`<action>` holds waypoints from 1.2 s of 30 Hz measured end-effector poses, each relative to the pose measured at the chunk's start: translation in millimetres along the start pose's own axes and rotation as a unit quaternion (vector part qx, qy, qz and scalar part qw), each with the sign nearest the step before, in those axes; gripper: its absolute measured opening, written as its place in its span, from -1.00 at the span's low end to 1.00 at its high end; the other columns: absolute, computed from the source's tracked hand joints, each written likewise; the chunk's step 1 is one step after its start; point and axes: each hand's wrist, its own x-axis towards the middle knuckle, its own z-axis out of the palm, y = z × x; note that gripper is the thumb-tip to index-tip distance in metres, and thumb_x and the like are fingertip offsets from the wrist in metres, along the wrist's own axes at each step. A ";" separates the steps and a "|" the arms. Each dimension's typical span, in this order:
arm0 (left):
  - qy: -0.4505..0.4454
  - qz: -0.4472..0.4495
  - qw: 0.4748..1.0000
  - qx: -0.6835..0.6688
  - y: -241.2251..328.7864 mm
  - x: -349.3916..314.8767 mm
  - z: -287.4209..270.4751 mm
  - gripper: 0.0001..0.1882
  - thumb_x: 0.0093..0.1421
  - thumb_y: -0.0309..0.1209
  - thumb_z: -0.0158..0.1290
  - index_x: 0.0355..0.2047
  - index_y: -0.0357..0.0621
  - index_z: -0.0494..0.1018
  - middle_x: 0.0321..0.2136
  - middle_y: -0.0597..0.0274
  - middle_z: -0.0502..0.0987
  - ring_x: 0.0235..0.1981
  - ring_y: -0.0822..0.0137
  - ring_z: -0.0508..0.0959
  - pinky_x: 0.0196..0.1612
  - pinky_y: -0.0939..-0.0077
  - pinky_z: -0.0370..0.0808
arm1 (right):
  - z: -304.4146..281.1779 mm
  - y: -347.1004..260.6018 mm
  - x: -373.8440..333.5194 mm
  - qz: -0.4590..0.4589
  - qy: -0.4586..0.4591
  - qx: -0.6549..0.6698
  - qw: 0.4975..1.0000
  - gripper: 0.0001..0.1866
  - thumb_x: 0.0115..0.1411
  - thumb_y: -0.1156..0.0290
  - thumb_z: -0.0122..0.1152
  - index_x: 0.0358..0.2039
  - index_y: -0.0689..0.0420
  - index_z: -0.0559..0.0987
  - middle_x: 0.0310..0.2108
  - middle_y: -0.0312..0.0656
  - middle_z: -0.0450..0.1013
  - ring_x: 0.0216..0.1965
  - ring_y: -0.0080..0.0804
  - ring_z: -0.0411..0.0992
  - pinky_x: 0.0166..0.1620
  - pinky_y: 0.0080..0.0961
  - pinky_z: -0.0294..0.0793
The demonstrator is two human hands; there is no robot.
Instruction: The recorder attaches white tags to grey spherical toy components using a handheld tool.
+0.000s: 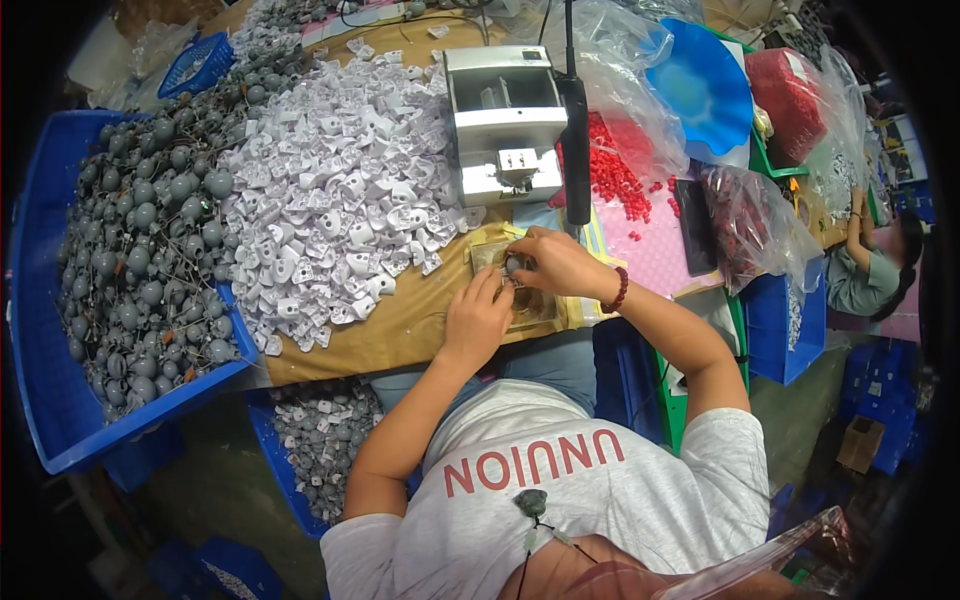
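My right hand [562, 264], with a dark red bead bracelet on its wrist, pinches a small grey round part [515, 265] at the table's front. Close against it from the left, my left hand [478, 318] has its fingers bent and pressed together at the same spot; what they hold is hidden. Beneath both hands lies a flat, yellowish see-through plate [535, 308]. Beyond them stands a white and silver bench device [510, 130] with a small white block on its front.
A heap of white plastic shells [340, 180] covers the table's left side. Farther left, a blue bin [45, 400] holds grey round parts with wires. Red pieces [615, 175], a black phone [696, 226] and a blue bowl [700, 85] lie right. Another person [862, 275] sits far right.
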 end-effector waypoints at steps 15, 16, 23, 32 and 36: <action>-0.008 -0.096 0.995 -0.015 9.6 34.1 -3.7 -0.60 0.00 -0.44 0.26 -0.11 -0.12 0.49 -0.23 0.16 0.52 -0.16 0.07 0.49 -0.12 0.20 0.45 | 12.7 4.9 -17.1 -0.065 0.202 0.010 0.977 -0.39 0.08 0.41 0.39 0.18 0.12 0.43 -0.02 -0.03 0.42 0.03 -0.01 0.40 0.05 -0.18 0.45; -0.011 -0.096 0.995 -0.009 9.2 34.1 -2.9 -0.61 -0.01 -0.44 0.26 -0.12 -0.12 0.50 -0.24 0.17 0.52 -0.16 0.07 0.49 -0.12 0.20 0.45 | 3.1 10.0 -13.3 -0.118 0.283 -0.026 0.952 -0.37 0.07 0.43 0.39 0.18 0.13 0.43 0.01 -0.03 0.41 0.06 -0.01 0.38 0.07 -0.18 0.43; 0.016 -0.088 0.996 -0.018 9.4 35.3 0.4 -0.61 -0.01 -0.44 0.25 -0.12 -0.11 0.51 -0.27 0.18 0.52 -0.17 0.08 0.49 -0.12 0.19 0.44 | -29.5 84.4 40.8 0.103 0.393 0.238 0.882 -0.36 0.14 0.43 0.41 0.19 0.27 0.35 -0.07 -0.04 0.48 -0.12 -0.22 0.50 -0.07 -0.34 0.48; 0.021 -0.100 0.994 -0.046 7.8 33.7 -1.2 -0.62 0.00 -0.42 0.25 -0.12 -0.13 0.53 -0.26 0.15 0.54 -0.15 0.05 0.49 -0.10 0.16 0.45 | -93.8 -29.3 24.2 -0.185 0.451 0.388 0.782 -0.40 0.17 0.74 0.23 0.21 0.29 0.28 -0.37 -0.24 0.51 -0.35 -0.50 0.52 -0.19 -0.53 0.54; 0.018 -0.091 0.995 -0.024 7.6 34.1 0.5 -0.63 0.00 -0.38 0.25 -0.13 -0.10 0.53 -0.25 0.22 0.55 -0.13 0.12 0.50 -0.12 0.20 0.46 | -86.3 -29.7 54.1 -0.181 0.409 0.386 0.807 -0.42 0.17 0.76 0.22 0.19 0.30 0.29 -0.43 -0.22 0.49 -0.40 -0.50 0.51 -0.26 -0.51 0.53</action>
